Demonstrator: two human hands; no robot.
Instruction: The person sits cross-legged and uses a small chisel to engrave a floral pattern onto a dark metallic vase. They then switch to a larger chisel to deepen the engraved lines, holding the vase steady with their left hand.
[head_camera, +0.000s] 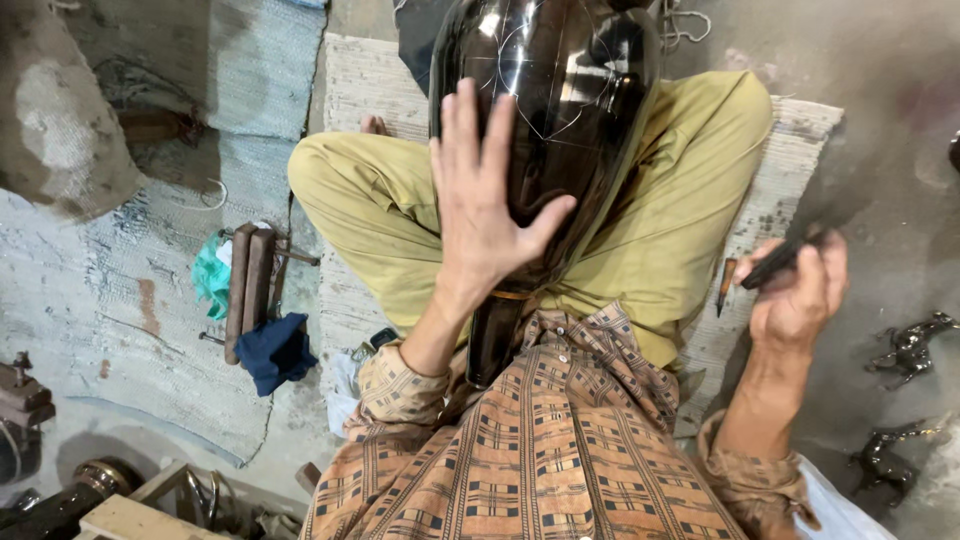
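Glossy black metal under the left hand (487, 215): palm laid flat, fingers spread, pressing rather than gripping, steadying a large dark vase (545, 130) that lies tilted across the lap, body toward twelve o'clock, narrow neck toward six and tucked against the checked shirt (540, 450). Faint scratched guide lines (520, 70) visible on the polished belly, arcs and straight strokes crossing near the top. Out at three o'clock, the right hand (800, 300), curled around a thin dark tool (775, 265), lifted clear of the vase and well apart from it. Just beside that hand, at nine from it, a small chisel-like piece (725, 283) lying on the woven mat (795, 140). Crossed legs in olive trousers (660, 230) cradling the vessel. Farther out at nine o'clock, a pair of wooden-handled tools (248, 290) with a blue cloth (275, 352) and a green rag (210, 275) on the pale rug. At four o'clock, small dark metal figurines (910, 345) on the bare floor. Seemingly a pause within marking or engraving the surface: vessel held still, tool in hand but not yet applied. Next move likely calling for a firm brace from the flat palm and a careful landing of the tip on one scribed line, since a curved, slick surface invites slipping.
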